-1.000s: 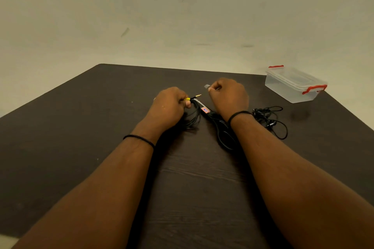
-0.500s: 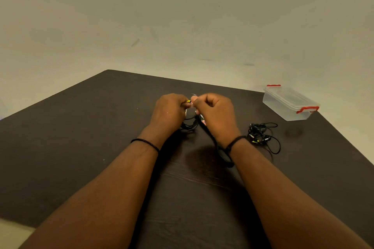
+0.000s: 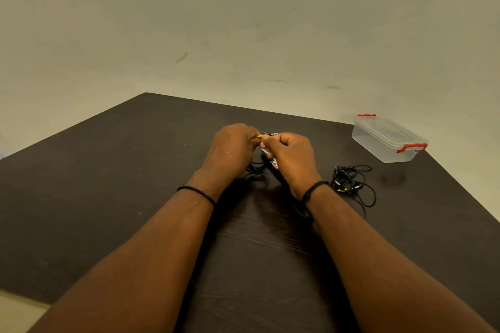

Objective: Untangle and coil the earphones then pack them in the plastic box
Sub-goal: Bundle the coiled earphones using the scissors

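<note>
Two tangled black earphone sets: one loose (image 3: 351,182), one (image 3: 258,167) pinched by left hand (image 3: 230,151) and right hand (image 3: 290,157) (cord partly hidden); one lidded clear plastic box (image 3: 387,140).

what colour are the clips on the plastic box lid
Red, on the clear plastic box; the near clip shows best in the head view.

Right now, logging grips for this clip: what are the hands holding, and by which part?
Both the left hand and right hand pinch the black earphone cable near its yellow plug end.
</note>
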